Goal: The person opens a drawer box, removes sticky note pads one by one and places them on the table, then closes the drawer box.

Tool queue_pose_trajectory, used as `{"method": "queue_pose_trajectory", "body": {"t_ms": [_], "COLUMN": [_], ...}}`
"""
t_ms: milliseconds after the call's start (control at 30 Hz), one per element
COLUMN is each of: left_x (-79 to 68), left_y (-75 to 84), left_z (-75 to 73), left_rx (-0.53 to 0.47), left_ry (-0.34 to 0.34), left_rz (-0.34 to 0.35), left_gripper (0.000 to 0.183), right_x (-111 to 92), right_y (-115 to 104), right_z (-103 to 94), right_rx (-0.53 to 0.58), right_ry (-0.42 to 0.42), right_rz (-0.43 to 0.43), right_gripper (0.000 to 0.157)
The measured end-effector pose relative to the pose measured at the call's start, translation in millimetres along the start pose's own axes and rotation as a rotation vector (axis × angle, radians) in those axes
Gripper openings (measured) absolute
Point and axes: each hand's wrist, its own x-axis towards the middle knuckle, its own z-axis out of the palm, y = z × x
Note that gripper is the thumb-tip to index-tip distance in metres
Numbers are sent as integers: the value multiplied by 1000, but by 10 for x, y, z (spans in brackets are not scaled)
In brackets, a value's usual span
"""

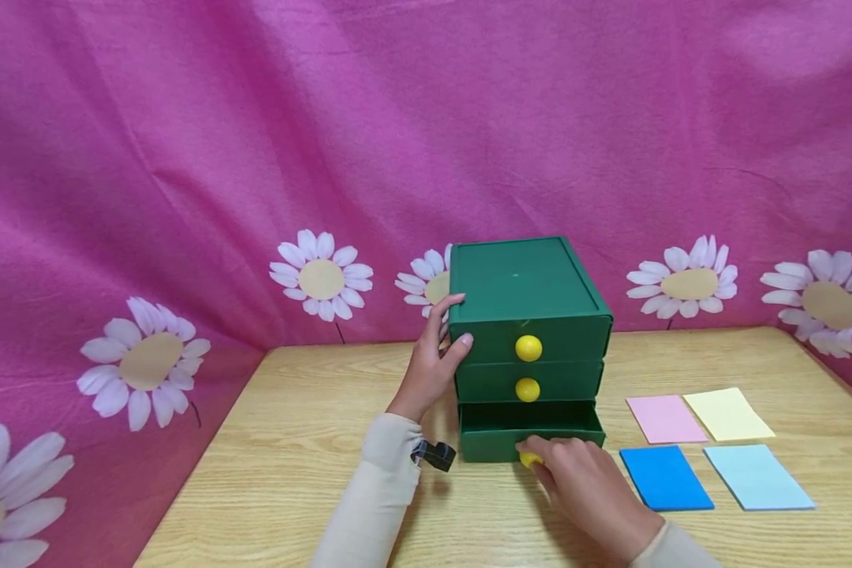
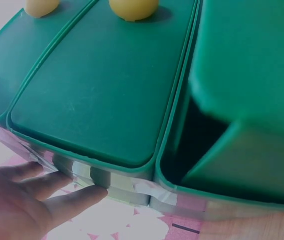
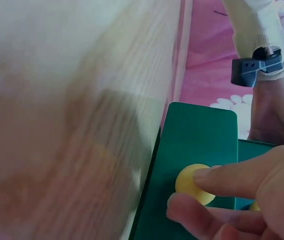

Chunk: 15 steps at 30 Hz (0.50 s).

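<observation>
A green three-drawer cabinet [image 1: 532, 276] with yellow knobs stands on the table, its bottom drawer [image 1: 490, 446] pulled partly out. The bottom drawer's yellow knob [image 3: 191, 182] is pinched between the thumb and fingers of my right hand [image 1: 585, 481]. My left hand [image 1: 429, 363] rests against the cabinet's left side, thumb at the front edge near the top drawer. In the left wrist view its fingers [image 2: 77, 200] lie fairly straight along the side wall. The inside of the drawer shows dark, and its floor is mostly hidden.
Right of the cabinet lie a pink pad [image 1: 667, 419], a pale yellow pad [image 1: 729, 414], a blue pad [image 1: 666, 478] and a light blue pad [image 1: 760, 477] of paper. Behind the wooden table [image 1: 277, 473] hangs a pink flowered cloth [image 1: 539, 118].
</observation>
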Motion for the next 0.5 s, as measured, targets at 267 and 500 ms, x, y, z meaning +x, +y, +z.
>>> {"method": "queue_pose_trajectory", "body": {"t_ms": [267,500], "left_x": [-3,-1], "left_y": [-1,5], "left_z": [0,7], "left_rx": [-4,-23], "left_ry": [6,15], "left_rz": [8,6], "left_gripper": [54,54], "right_x": [85,181], "right_y": [27,54], "right_z": [33,7], "right_rx": [-4,26], "right_ry": [51,23], "right_rz": [-38,-14], "right_gripper": [23,22]}}
